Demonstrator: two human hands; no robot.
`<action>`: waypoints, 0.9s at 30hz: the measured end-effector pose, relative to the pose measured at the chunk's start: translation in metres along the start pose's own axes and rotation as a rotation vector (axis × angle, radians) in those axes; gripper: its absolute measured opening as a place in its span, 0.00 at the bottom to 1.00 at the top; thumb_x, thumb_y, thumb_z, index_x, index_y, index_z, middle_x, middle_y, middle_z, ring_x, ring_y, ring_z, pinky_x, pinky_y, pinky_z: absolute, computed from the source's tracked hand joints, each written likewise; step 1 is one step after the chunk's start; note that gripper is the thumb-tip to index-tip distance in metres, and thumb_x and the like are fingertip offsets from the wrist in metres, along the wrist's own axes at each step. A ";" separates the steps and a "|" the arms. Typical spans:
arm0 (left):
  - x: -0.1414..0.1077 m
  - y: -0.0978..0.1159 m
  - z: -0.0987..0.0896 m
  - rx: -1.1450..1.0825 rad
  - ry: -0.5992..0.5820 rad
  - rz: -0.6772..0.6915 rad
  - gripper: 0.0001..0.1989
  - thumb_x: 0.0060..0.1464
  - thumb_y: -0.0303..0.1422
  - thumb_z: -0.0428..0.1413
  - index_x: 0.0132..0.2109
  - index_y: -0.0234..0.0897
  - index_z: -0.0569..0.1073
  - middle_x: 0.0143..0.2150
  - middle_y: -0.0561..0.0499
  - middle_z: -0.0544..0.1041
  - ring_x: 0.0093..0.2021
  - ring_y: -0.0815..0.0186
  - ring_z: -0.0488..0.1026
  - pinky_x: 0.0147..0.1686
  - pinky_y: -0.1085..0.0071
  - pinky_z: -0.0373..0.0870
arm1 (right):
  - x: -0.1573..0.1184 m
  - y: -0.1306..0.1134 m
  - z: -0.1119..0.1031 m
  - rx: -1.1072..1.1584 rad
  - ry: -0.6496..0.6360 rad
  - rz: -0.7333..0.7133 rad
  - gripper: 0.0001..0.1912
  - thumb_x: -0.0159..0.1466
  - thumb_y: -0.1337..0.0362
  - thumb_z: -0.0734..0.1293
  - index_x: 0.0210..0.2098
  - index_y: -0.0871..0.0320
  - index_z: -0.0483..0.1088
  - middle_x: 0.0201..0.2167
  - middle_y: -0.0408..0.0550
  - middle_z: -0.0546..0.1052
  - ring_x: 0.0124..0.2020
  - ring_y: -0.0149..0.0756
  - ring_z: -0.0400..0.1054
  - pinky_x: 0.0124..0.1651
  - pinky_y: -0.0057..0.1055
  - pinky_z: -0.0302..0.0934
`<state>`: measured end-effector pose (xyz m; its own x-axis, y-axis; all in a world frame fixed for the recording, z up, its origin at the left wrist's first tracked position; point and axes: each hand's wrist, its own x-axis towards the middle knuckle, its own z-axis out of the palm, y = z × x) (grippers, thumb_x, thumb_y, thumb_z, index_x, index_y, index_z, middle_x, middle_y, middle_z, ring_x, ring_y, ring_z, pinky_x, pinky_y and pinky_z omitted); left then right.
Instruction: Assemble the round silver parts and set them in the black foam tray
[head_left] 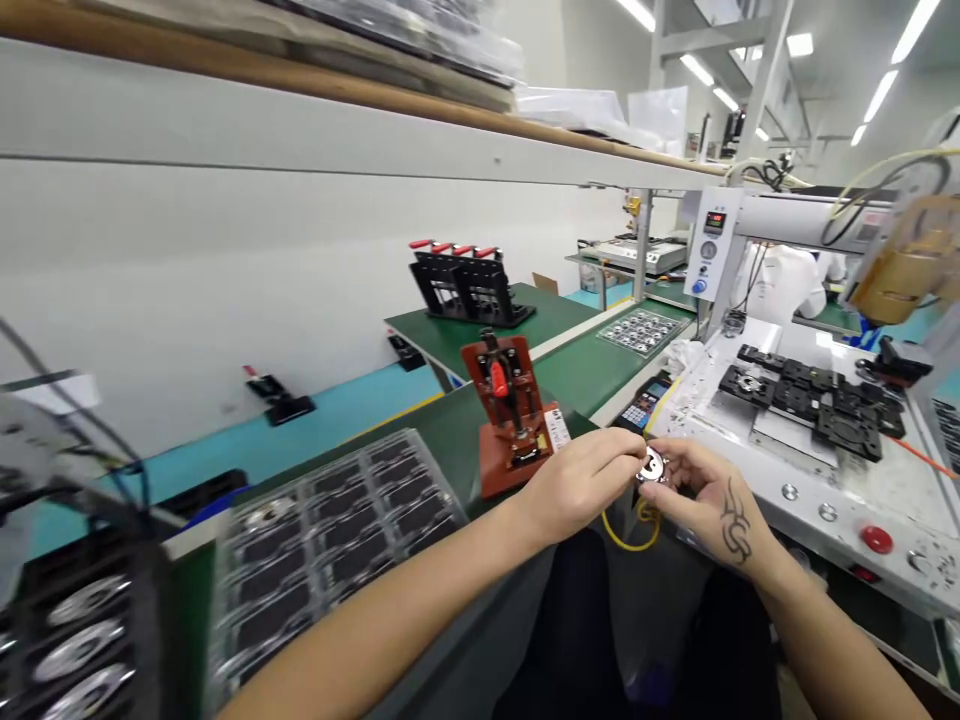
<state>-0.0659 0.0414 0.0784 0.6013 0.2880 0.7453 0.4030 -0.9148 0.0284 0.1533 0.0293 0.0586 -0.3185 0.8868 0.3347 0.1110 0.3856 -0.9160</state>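
Between my two hands is a small round silver metal part with a dark cut-out in its face. My right hand has thumb and fingers closed around its rim. My left hand is bent over the part's left side, fingertips pinched together at its edge; whether they grip it or something tiny is hidden. Just left of my hands stands a reddish-brown clamp fixture with a red handle, its plate tilted up. A clear compartment tray lies further left, one round silver part in its far-left pocket.
At right is a white dispensing machine with black fixtures on its bed and a red button. A handheld keypad sits beside it. Another filled tray and a black clamp rack stand behind. A shelf crosses overhead.
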 end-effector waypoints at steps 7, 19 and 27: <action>0.058 -0.025 0.055 -0.299 -0.112 -0.090 0.19 0.69 0.29 0.56 0.64 0.41 0.68 0.60 0.39 0.77 0.62 0.54 0.76 0.60 0.58 0.78 | -0.021 0.009 -0.075 -0.237 0.283 0.049 0.20 0.61 0.50 0.78 0.47 0.55 0.78 0.26 0.41 0.74 0.27 0.35 0.68 0.32 0.33 0.66; 0.208 -0.143 0.160 -0.354 -0.742 -0.390 0.28 0.51 0.43 0.68 0.57 0.37 0.82 0.65 0.42 0.79 0.65 0.46 0.75 0.63 0.61 0.70 | -0.075 -0.014 -0.161 -0.461 0.586 0.112 0.25 0.64 0.46 0.77 0.52 0.56 0.76 0.29 0.43 0.73 0.30 0.38 0.68 0.35 0.35 0.67; 0.213 -0.156 0.173 -0.377 -0.773 -0.351 0.26 0.44 0.43 0.69 0.51 0.39 0.83 0.54 0.46 0.83 0.50 0.52 0.79 0.48 0.66 0.72 | -0.028 0.001 -0.189 -0.558 0.576 0.095 0.24 0.61 0.45 0.76 0.46 0.57 0.77 0.28 0.43 0.73 0.29 0.37 0.66 0.33 0.34 0.63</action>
<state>0.1192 0.2942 0.1176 0.8347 0.5507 0.0059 0.4795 -0.7319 0.4841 0.3401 0.0526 0.0901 0.2337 0.8556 0.4620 0.6154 0.2377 -0.7516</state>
